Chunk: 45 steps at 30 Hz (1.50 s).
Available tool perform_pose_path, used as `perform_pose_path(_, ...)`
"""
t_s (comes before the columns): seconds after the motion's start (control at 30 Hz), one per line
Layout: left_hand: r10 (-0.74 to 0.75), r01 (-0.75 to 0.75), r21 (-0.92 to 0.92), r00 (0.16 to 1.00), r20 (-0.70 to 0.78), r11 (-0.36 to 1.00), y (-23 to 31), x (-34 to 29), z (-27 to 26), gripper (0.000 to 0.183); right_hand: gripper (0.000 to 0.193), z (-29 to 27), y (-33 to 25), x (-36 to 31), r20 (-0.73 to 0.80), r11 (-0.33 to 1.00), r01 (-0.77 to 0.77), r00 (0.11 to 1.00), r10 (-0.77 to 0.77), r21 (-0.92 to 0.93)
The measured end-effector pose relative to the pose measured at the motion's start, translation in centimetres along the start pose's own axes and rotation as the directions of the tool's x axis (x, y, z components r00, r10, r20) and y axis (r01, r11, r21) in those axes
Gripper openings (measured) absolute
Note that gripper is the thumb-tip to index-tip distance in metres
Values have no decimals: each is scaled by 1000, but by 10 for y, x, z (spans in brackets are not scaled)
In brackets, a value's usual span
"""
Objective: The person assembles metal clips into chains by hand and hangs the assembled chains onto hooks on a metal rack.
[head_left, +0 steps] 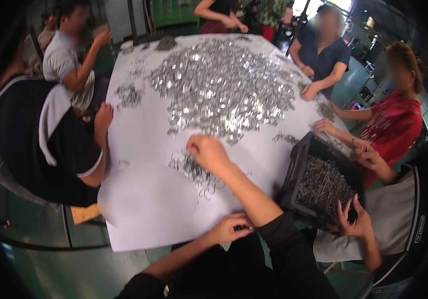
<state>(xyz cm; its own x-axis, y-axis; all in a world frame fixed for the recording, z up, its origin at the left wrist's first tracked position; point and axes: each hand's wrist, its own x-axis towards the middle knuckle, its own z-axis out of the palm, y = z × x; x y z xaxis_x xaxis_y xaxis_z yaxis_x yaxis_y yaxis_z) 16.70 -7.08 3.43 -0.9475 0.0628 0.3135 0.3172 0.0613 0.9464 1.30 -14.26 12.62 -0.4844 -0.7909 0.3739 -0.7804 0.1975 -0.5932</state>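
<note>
My right hand (207,153) reaches over a small pile of dark bent metal hooks (196,172) on the white table. Its fingers are pinched together above the pile's upper edge, and anything between them is too small to make out. Close to my body at the table's front edge, my left hand (232,229) is curled around small dark metal pieces (244,228), mostly hidden by the fingers. Farther back spreads a large heap of shiny flat metal clips (224,84).
A black plastic crate (292,187) full of bent metal hooks stands at the right, with a co-worker's hand (356,222) at its rim. Several people sit or stand around the white table (144,209). Smaller piles (130,94) of metal pieces lie along its sides.
</note>
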Motion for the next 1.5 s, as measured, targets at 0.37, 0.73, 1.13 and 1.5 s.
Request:
perform_pose_path(0.37,37,-36,-39,999,28,999,0,1,0,9,8,-32,34,0,388,880,-404,875,290,252)
perform_pose_path(0.73,131,-134,-63,991,-39,989,-2,3,1,8,16,20,79,43,315,957,-210,911,266,-202)
perform_pose_path(1.13,94,-95,-86,995,-25,992,-4,0,-2,10,21,2,54,24,538,926,-79,794,282,-370)
perform_pose_path(1.5,15,-12,-98,1000,21,995,0,1,-4,9,14,-24,48,-3,379,981,-152,906,188,-124)
